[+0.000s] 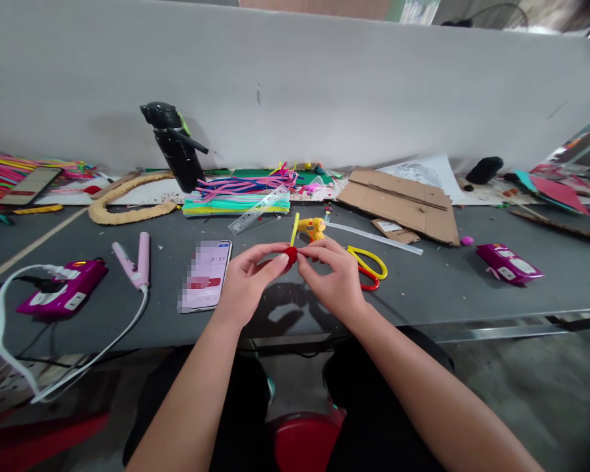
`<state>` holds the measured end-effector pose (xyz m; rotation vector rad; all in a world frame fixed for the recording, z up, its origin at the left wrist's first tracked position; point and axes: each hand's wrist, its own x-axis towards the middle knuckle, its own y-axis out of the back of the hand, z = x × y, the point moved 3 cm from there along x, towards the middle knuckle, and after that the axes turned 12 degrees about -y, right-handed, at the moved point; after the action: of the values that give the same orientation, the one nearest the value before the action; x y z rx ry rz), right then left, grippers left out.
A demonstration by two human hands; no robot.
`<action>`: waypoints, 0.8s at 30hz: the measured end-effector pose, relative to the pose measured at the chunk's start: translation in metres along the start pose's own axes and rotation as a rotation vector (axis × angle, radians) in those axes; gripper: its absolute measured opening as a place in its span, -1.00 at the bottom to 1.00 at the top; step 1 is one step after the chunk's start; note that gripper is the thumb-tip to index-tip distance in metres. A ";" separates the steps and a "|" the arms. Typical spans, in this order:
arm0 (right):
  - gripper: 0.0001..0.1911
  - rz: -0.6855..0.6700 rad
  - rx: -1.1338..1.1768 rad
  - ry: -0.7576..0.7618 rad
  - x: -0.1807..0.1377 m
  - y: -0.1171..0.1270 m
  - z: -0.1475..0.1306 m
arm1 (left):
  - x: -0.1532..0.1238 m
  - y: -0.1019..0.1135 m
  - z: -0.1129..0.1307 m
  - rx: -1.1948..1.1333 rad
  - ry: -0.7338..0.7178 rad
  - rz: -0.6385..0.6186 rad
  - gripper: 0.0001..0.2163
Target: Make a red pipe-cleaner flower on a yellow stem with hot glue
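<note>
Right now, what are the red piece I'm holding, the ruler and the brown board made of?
Red piece: perhaps fuzzy fibre, judging by its matte look; too small to tell.
Ruler: probably clear plastic, since coloured strips show through.
Brown board: likely matte cardboard, going by its colour and creases.

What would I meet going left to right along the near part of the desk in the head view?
Left purple packet, pink hair straightener, phone, left hand, red piece, right hand, scissors, right purple packet.
</note>
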<state>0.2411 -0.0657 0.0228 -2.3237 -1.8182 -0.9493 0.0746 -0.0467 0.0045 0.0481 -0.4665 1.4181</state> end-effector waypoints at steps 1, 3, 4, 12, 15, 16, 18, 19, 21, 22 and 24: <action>-0.86 -0.002 -0.001 0.000 0.000 0.000 0.000 | 0.000 -0.001 -0.001 -0.044 0.024 0.022 -0.78; -0.86 -0.014 0.000 0.007 0.000 0.000 0.000 | -0.001 -0.002 -0.002 -0.112 0.068 0.060 -0.82; -0.86 -0.024 0.004 0.011 0.000 -0.001 -0.001 | -0.001 -0.003 -0.002 -0.130 0.085 0.068 -0.82; -0.90 -0.131 0.136 -0.126 0.002 0.003 -0.004 | 0.001 -0.001 0.002 -0.172 0.080 -0.005 -0.70; -0.88 -0.246 0.255 -0.288 0.004 0.002 0.001 | 0.002 0.001 0.000 -0.127 0.058 -0.040 -0.68; -0.87 -0.283 0.279 -0.335 0.004 0.001 0.003 | 0.002 0.002 -0.001 -0.111 0.053 -0.050 -0.69; -0.87 -0.315 0.302 -0.385 0.004 0.000 0.005 | 0.001 0.003 -0.003 -0.084 0.049 -0.067 -0.70; -0.87 -0.314 0.303 -0.392 0.005 0.000 0.006 | 0.001 0.003 -0.003 -0.073 0.049 -0.073 -0.71; -0.88 -0.306 0.296 -0.388 0.005 0.000 0.006 | 0.000 0.003 -0.005 -0.058 0.049 -0.084 -0.73; -0.89 -0.302 0.289 -0.383 0.006 0.000 0.006 | 0.000 0.003 -0.005 -0.054 0.048 -0.090 -0.74; -0.90 -0.296 0.265 -0.369 0.006 0.000 0.006 | 0.000 0.003 -0.006 -0.043 0.046 -0.100 -0.75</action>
<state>0.2448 -0.0581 0.0211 -2.2127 -2.3068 -0.2722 0.0734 -0.0445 -0.0013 0.0043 -0.4509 1.3077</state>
